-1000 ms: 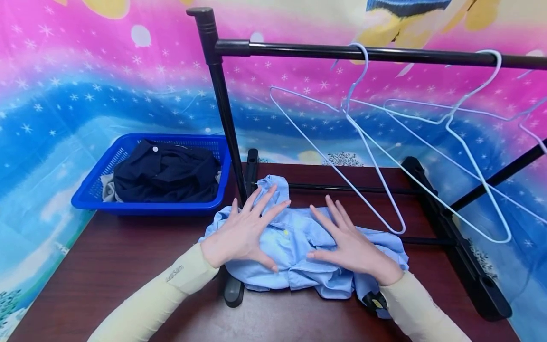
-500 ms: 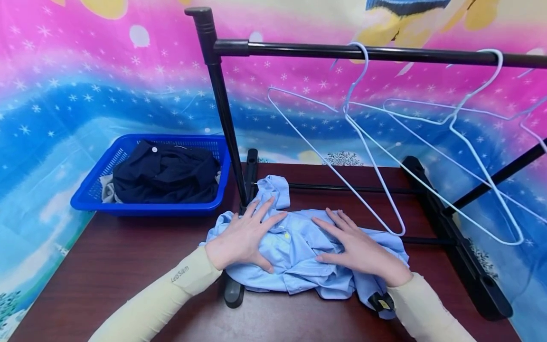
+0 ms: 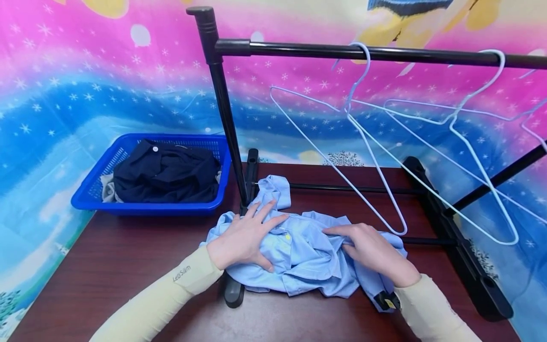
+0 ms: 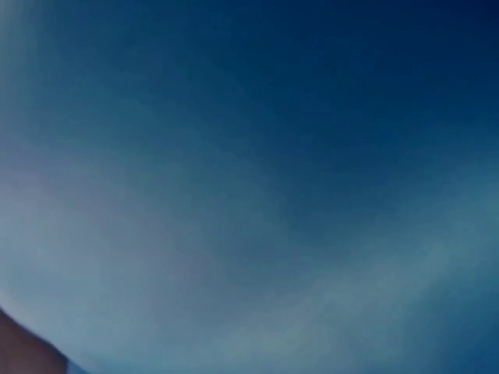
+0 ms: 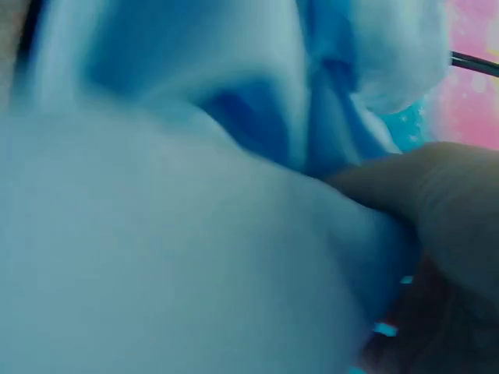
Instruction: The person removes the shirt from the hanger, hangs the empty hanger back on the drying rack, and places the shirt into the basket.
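Observation:
A light blue shirt (image 3: 295, 251) lies crumpled on the table at the foot of the rack; a small yellow mark shows on it. My left hand (image 3: 245, 237) rests on its left part with fingers spread. On the right part, my right hand (image 3: 371, 248) has curled fingers and pinches a fold of the cloth. In the right wrist view, a finger (image 5: 460, 202) bends into the blue shirt (image 5: 179, 249), while the fingertips are hidden. Blurred blue cloth (image 4: 249, 234) fills the left wrist view, with no fingers discernible.
A blue basket (image 3: 149, 206) holding dark navy clothing (image 3: 166, 173) stands at the left. The black rack (image 3: 225, 118) rises behind the hands, and a pale hanger (image 3: 299, 126) hangs low from its bar (image 3: 299, 50), with more to the right. Dark red wood (image 3: 141, 251) shows around the shirt.
My right hand has gone from spread fingers on the shirt to curled fingers pinching it. My left hand has shifted slightly and come down onto the cloth.

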The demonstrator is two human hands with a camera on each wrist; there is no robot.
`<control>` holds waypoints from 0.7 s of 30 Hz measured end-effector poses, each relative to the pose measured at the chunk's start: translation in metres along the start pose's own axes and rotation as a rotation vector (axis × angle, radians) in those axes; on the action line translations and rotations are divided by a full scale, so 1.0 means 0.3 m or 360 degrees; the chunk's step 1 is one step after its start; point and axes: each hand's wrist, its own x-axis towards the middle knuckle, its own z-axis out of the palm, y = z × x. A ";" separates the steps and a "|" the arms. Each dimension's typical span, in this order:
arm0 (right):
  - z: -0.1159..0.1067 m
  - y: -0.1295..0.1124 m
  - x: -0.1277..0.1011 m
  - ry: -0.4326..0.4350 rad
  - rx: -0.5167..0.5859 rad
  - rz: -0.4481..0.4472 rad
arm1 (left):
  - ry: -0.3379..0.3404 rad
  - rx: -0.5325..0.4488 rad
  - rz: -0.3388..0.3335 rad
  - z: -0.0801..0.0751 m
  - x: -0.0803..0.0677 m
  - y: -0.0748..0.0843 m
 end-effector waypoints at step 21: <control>0.046 -0.169 0.142 0.0648 0.2304 0.0475 | 0.0157 -0.0068 -0.0059 -0.013 0.009 0.011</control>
